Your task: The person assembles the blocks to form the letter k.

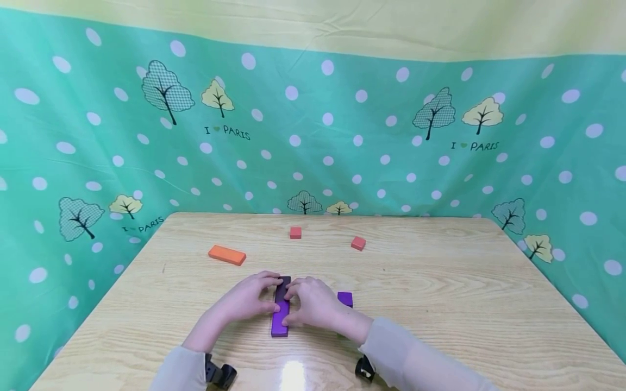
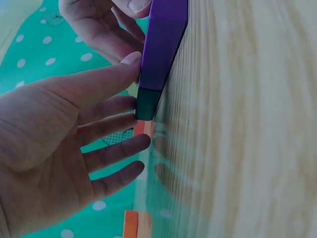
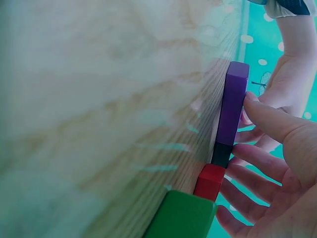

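Observation:
A long purple block (image 1: 280,320) lies on the table with a dark block (image 1: 283,286) lined up end to end at its far side. My left hand (image 1: 251,297) is along their left side, thumb on the purple block and fingertips at the dark one. From the right, my right hand (image 1: 313,304) touches the same pair, its thumb low on the purple block. In the left wrist view the dark end block (image 2: 147,103) looks dark green. Fingers of both hands are spread and fairly straight along the sides.
An orange block (image 1: 227,255) lies back left; two small red blocks (image 1: 295,233) (image 1: 358,243) are farther back. Another purple block (image 1: 345,298) sits beside my right wrist. The right wrist view shows a green block (image 3: 182,218) in front. A polka-dot curtain (image 1: 313,136) hangs behind the table.

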Tool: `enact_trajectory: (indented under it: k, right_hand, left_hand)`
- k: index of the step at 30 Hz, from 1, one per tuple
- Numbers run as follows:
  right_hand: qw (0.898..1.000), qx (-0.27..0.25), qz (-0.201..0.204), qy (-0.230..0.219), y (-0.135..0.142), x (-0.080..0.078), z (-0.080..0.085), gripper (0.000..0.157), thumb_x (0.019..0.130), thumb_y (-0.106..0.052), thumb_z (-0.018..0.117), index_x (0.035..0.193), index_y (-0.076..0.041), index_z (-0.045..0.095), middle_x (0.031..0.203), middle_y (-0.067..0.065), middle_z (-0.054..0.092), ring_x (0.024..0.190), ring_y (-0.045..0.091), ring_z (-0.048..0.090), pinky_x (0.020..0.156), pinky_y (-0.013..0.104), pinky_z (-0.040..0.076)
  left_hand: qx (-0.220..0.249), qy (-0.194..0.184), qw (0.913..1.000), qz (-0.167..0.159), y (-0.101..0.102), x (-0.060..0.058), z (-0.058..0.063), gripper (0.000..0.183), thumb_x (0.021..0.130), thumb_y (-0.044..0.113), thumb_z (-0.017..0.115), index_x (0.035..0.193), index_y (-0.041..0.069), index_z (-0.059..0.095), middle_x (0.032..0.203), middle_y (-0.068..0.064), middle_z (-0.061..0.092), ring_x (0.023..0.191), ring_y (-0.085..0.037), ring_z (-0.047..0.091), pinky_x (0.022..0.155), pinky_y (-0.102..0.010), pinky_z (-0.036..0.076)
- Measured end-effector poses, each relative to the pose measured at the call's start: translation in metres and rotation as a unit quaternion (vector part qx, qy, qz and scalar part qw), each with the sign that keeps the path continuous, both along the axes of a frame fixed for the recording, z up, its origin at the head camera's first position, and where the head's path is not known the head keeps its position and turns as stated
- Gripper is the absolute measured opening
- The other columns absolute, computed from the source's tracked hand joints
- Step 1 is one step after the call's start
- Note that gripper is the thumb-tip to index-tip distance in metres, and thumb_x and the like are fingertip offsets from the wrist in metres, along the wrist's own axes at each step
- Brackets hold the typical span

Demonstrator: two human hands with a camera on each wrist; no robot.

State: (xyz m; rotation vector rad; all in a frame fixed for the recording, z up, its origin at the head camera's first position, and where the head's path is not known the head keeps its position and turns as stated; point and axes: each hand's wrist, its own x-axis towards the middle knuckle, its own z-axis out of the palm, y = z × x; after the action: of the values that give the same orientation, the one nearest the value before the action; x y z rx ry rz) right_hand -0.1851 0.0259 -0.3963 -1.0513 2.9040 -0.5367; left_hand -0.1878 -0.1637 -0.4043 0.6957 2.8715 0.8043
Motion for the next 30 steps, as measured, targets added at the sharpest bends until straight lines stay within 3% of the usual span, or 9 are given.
enact_trajectory:
  k: [5, 10, 19, 30]
  right_hand:
    - [1.0, -0.004, 0.013, -0.028, 0.001, -0.008, 0.005, 0.039, 0.068, -0.039, 0.077, 0.098, -0.015, 0.07, 0.108, 0.0, 0.065, 0.104, 0.017, 0.058, 0.091, 0.028, 0.046]
    - [0.997, -0.023, 0.013, -0.069, 0.001, -0.028, 0.017, 0.027, 0.075, -0.025, 0.074, 0.1, -0.015, 0.069, 0.106, -0.002, 0.065, 0.105, 0.016, 0.057, 0.091, 0.03, 0.046]
    - [0.997, -0.011, 0.056, -0.055, -0.006, -0.07, 0.025, 0.021, 0.083, -0.015, 0.065, 0.104, -0.016, 0.069, 0.11, -0.002, 0.064, 0.111, 0.015, 0.055, 0.098, 0.03, 0.043]
    - [0.992, -0.012, 0.107, -0.07, -0.016, -0.1, 0.019, 0.027, 0.088, -0.019, 0.06, 0.114, -0.018, 0.065, 0.12, -0.003, 0.06, 0.117, 0.013, 0.051, 0.101, 0.028, 0.039]
  left_hand:
    - [0.003, -0.001, 1.0, -0.001, -0.002, 0.001, 0.0, 0.057, 0.074, 0.029, 0.073, 0.122, 0.003, 0.056, 0.129, -0.011, 0.051, 0.107, -0.029, 0.056, 0.092, -0.044, 0.046]
    - [0.006, -0.003, 1.0, -0.002, -0.002, 0.001, 0.002, 0.057, 0.075, 0.03, 0.073, 0.122, 0.002, 0.056, 0.129, -0.012, 0.051, 0.105, -0.029, 0.057, 0.091, -0.044, 0.047]
    - [-0.006, 0.002, 1.0, -0.007, 0.0, 0.001, 0.003, 0.055, 0.075, 0.029, 0.073, 0.121, 0.002, 0.058, 0.129, -0.016, 0.051, 0.113, -0.033, 0.052, 0.095, -0.048, 0.043]
    - [-0.009, -0.006, 0.9999, 0.004, 0.0, 0.002, 0.005, 0.055, 0.075, 0.029, 0.073, 0.121, 0.003, 0.058, 0.13, -0.017, 0.05, 0.121, -0.036, 0.044, 0.1, -0.051, 0.037]
